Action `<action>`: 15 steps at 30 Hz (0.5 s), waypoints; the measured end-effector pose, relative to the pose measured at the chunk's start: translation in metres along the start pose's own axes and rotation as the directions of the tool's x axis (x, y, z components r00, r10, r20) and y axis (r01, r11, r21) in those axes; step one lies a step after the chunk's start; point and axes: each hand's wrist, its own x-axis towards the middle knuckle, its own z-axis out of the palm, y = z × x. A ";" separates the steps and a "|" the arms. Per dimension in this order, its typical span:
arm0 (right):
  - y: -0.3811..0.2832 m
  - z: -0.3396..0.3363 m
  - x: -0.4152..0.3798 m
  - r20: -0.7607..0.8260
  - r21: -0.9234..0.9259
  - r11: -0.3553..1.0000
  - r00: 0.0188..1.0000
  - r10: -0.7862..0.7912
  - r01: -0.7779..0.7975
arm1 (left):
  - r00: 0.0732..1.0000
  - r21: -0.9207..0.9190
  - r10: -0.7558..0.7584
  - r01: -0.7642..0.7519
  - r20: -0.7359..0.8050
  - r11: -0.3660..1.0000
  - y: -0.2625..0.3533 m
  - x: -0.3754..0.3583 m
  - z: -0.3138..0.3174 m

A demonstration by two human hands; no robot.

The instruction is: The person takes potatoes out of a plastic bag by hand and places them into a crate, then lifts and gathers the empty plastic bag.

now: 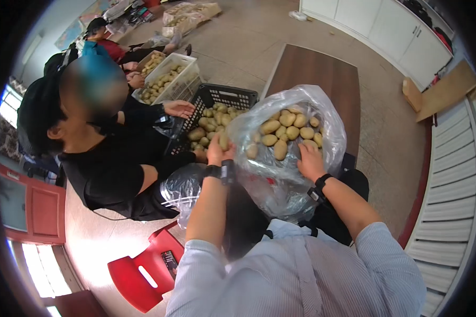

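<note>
A clear plastic bag (330, 113) with its mouth spread wide stands in front of me, holding several potatoes (280, 149). My left hand (217, 153) is closed around a potato (223, 140) between the bag and a black crate. Inside the near right part of the bag, my right hand (311, 160) lies with fingers stretched against the potatoes and the plastic. The black crate (230, 91) to the left has more potatoes (211, 124) in it. A co-worker's open hand (180, 109) is over the crate's left side.
A co-worker in black (111, 169) sits close on my left. Behind the bag is a brown table (312, 68). White crates (188, 79) of potatoes stand farther back near other people. A red chair (137, 280) with a phone (169, 260) is at lower left.
</note>
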 end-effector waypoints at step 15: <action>0.020 0.010 0.003 0.014 -0.118 0.991 0.998 0.063 -0.060 | 0.830 0.740 0.486 -0.504 0.273 0.445 0.019 0.002 -0.044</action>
